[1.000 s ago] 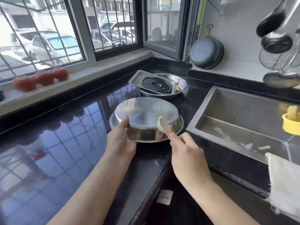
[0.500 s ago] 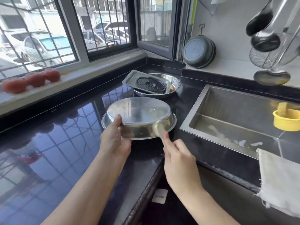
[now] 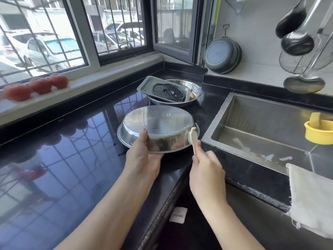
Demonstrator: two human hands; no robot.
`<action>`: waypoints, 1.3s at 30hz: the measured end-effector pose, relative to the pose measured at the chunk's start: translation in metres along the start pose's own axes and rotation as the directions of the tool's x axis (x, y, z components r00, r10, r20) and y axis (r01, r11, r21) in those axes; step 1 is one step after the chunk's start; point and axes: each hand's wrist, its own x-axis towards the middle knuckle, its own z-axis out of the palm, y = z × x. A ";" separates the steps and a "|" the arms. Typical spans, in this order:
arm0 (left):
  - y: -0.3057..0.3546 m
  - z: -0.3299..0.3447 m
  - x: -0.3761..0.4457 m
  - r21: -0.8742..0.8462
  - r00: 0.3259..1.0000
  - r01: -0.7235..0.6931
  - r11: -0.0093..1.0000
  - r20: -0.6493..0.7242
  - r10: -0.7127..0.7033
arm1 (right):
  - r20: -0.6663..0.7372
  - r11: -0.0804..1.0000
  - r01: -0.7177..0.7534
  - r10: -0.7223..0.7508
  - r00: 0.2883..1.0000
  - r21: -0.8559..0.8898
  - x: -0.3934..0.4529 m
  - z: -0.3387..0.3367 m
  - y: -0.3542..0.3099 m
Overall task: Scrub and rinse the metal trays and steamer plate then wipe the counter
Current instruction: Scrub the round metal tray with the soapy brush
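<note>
**Hands on the upturned tray**

Both hands are working at the round tray (image 3: 158, 129), which is lying upside down on the black counter (image 3: 59, 159), just left of the sink (image 3: 266, 127). I am seeing the left hand (image 3: 142, 159) gripping the tray's near rim, thumb lying up the side wall and the other fingers hidden beneath. The right hand (image 3: 207, 170) is pinching a pale scrubber (image 3: 192, 137) between curled fingers and pressing its tip against the tray's right edge, where wall meets base.

Behind the tray, a metal bowl (image 3: 194, 92) is sitting near the corner, and a rectangular tray (image 3: 146, 87) is resting tilted across it, with the perforated steamer plate (image 3: 168, 91) lying in that tray.

A yellow cup (image 3: 317, 131) is standing at the sink's far right. I am seeing a white cloth (image 3: 311, 197) hanging over the sink's front edge. Three red fruits (image 3: 36, 85) are lying blurred along the windowsill.
</note>
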 end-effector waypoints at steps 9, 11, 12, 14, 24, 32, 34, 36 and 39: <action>-0.007 -0.002 -0.013 0.081 0.983 0.169 0.982 0.055 -0.174 | 0.059 0.997 -0.027 0.023 0.998 0.067 0.003 -0.001 -0.008; -0.007 -0.007 -0.012 0.135 0.955 0.270 0.953 0.088 -0.283 | 0.096 0.993 0.029 -0.040 0.995 0.112 -0.005 -0.004 -0.017; -0.007 -0.008 -0.011 0.157 0.945 0.299 0.941 0.090 -0.315 | 0.116 0.988 0.045 -0.063 0.991 0.148 -0.009 -0.005 -0.019; -0.008 -0.008 -0.010 0.195 0.946 0.304 0.932 0.052 -0.319 | 0.108 0.989 -0.002 -0.014 0.994 0.150 -0.005 -0.004 -0.012; -0.021 -0.008 -0.001 0.183 0.970 0.225 0.957 -0.136 -0.202 | 0.185 0.994 -0.002 -0.019 0.982 0.113 -0.007 0.000 -0.018; -0.021 -0.007 -0.006 0.171 0.971 0.206 0.963 -0.158 -0.180 | 0.209 0.998 0.064 -0.064 0.976 0.006 -0.010 0.001 -0.029; -0.021 -0.007 -0.006 0.190 0.971 0.217 0.958 -0.145 -0.191 | 0.111 1.000 -0.023 0.024 0.994 -0.009 -0.003 0.001 -0.021; -0.021 -0.006 -0.007 0.180 0.972 0.208 0.962 -0.150 -0.182 | 0.135 0.998 0.031 -0.022 0.991 -0.062 -0.006 0.002 -0.022; -0.021 -0.004 -0.008 0.141 0.973 0.188 0.972 -0.161 -0.165 | 0.244 0.968 0.222 -0.189 0.951 -0.116 -0.016 0.004 -0.030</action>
